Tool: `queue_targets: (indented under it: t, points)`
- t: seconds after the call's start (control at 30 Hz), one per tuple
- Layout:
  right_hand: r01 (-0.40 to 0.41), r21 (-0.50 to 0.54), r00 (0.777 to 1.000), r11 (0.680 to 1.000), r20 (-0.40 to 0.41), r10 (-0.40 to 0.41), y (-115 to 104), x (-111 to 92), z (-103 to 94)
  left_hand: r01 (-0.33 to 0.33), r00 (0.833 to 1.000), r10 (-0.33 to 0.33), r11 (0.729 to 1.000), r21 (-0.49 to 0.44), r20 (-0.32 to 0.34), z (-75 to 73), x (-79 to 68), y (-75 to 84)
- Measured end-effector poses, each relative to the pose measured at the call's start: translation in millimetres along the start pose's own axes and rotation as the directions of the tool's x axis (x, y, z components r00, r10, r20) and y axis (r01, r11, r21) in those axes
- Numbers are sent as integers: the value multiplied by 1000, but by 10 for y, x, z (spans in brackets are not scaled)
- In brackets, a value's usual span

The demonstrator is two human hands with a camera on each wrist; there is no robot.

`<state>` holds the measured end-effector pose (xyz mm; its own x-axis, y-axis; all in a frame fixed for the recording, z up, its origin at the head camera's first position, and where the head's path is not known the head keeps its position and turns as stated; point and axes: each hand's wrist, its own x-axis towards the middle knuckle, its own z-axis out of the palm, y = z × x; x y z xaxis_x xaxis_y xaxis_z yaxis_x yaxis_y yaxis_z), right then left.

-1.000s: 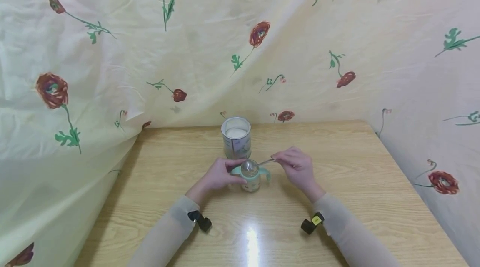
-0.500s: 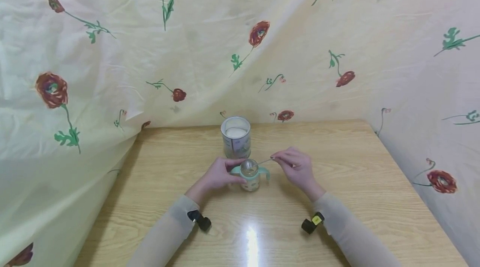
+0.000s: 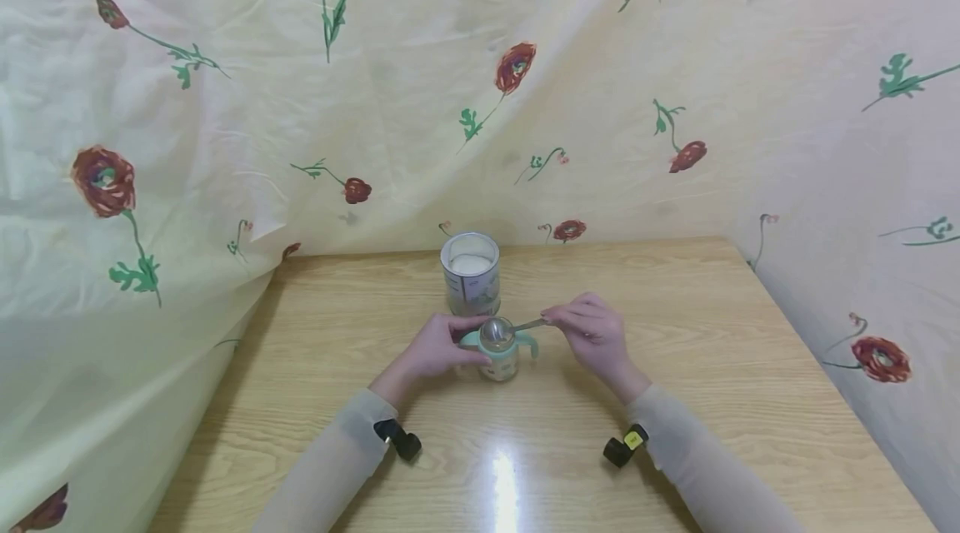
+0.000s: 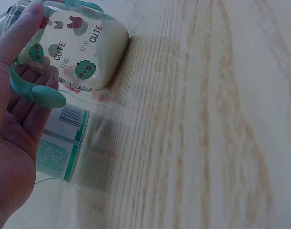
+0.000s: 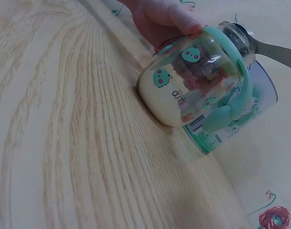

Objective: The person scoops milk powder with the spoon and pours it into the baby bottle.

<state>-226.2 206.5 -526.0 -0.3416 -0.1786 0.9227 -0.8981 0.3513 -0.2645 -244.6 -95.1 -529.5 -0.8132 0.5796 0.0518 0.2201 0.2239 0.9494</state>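
Head view: bottle [image 3: 501, 364], upright on table [image 3: 660, 291], left hand [image 3: 437, 347] curled round its upper part, right hand [image 3: 592, 333] pinching spoon [image 3: 531, 324] at its mouth; probably light, stiff, slippery, best held by handles [image 3: 531, 343].

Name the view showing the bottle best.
Right wrist: the bottle appears large, from mouth to base. The head view shows it small, from above; the left wrist view shows its printed side, partly behind the left hand.

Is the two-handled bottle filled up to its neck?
No, the right wrist view shows pale contents only in the lower part of the two-handled bottle.
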Motion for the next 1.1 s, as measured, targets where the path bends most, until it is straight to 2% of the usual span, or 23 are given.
queue_targets:
  t: [0.13, 0.27, 0.37, 0.6, 0.8, 1.0, 1.1]
  points:
    - [-87, 38, 996, 995, 33, 86, -27, 15, -15, -5, 1000, 5, 1000, 1, 3, -2, 2, -2]
    - [-189, 86, 981, 978, 59, 184, -48, 27, -25, 6, 1000, -6, 1000, 7, 4, -4, 4, -9]
    - [-229, 99, 972, 968, 76, 222, -47, 22, -34, 12, 1000, -12, 1000, 8, 3, -2, 3, -11]
    - [-367, 142, 929, 919, 117, 352, -61, 15, -44, 24, 1000, -24, 999, 25, -2, -11, 7, -18]
    - [-395, 165, 918, 903, 105, 382, -97, 38, -30, 28, 1000, -28, 999, 42, -6, -11, 13, -22]
    - [-399, 182, 916, 898, 120, 383, -308, 227, -73, 33, 999, -33, 999, 37, -8, -11, 16, -31]
    - [-416, 182, 907, 891, 148, 394, -340, 263, -102, 35, 999, -35, 999, 29, -6, -10, 13, -29]
